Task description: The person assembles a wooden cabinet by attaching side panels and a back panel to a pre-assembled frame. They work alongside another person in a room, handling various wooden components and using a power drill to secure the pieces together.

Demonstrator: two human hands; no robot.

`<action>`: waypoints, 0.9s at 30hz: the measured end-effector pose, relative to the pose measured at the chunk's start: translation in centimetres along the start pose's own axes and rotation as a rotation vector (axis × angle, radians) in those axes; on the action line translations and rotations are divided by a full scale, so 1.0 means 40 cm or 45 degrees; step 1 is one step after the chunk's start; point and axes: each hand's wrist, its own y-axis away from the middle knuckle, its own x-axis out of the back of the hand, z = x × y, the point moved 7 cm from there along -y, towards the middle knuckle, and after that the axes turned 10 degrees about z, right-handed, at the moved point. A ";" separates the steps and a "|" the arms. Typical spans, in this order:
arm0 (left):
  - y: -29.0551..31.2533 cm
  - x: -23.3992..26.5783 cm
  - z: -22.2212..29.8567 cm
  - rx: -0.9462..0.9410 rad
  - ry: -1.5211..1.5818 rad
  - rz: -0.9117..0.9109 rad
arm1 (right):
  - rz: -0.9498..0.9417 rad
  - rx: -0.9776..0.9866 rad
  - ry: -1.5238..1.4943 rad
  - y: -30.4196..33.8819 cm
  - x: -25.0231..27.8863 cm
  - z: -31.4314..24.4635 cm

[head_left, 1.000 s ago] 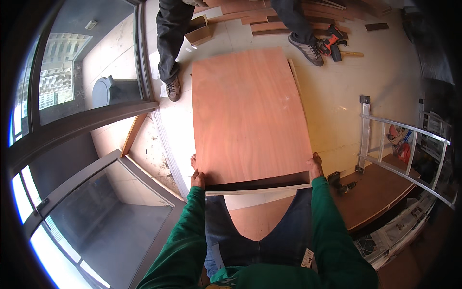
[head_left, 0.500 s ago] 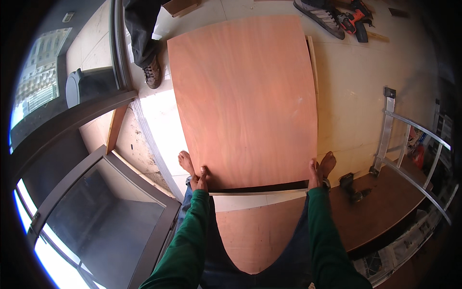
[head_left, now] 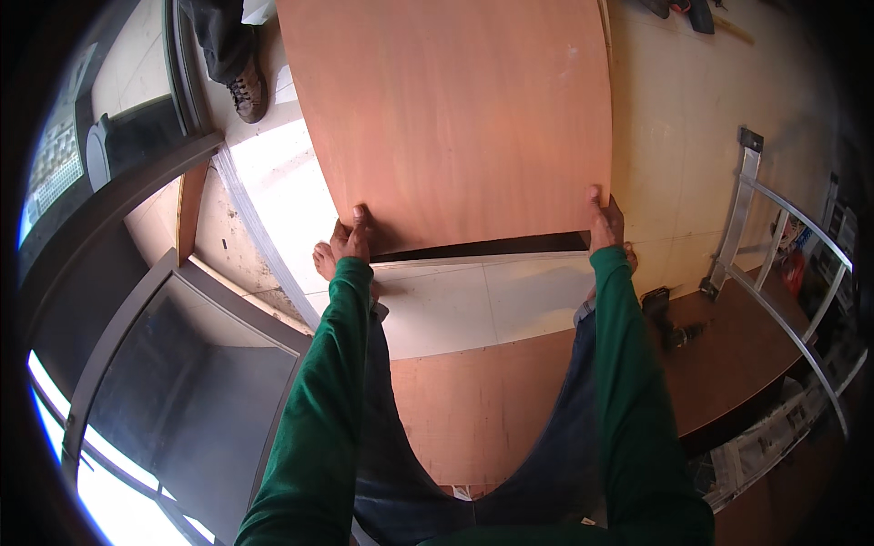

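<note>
A large reddish-brown plywood panel (head_left: 455,118) lies in front of me, its far end cut off by the picture's upper edge. It rests on a shallow wooden frame (head_left: 482,258), with a dark gap between the two along the near side. My left hand (head_left: 353,238) grips the near left corner, thumb on top and fingers hidden below. At the near right corner my right hand (head_left: 604,221) is closed the same way, its thumb lying on the panel's face. My bare feet are partly hidden behind my hands.
Another person's shoe (head_left: 248,91) stands left of the panel. A grey-framed glass door (head_left: 182,382) fills the lower left. On the right, a metal ladder (head_left: 728,218) stands near a brown board (head_left: 728,364), with a dark drill (head_left: 672,320) at its edge. Another board (head_left: 482,409) lies beneath me.
Both hands have moved away from me with the panel and frame, and my arms are stretched further. More floor tile now shows between the frame and the board beneath me.
</note>
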 end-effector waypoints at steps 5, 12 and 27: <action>-0.045 -0.011 -0.003 -0.044 0.331 0.054 | 0.248 0.373 0.250 0.008 0.000 -0.129; -0.076 -0.021 -0.070 -0.096 0.346 0.062 | 0.374 0.284 0.276 0.051 -0.005 -0.161; -0.004 -0.004 -0.194 -0.599 -0.309 0.591 | 0.377 0.231 1.100 0.168 0.089 -0.041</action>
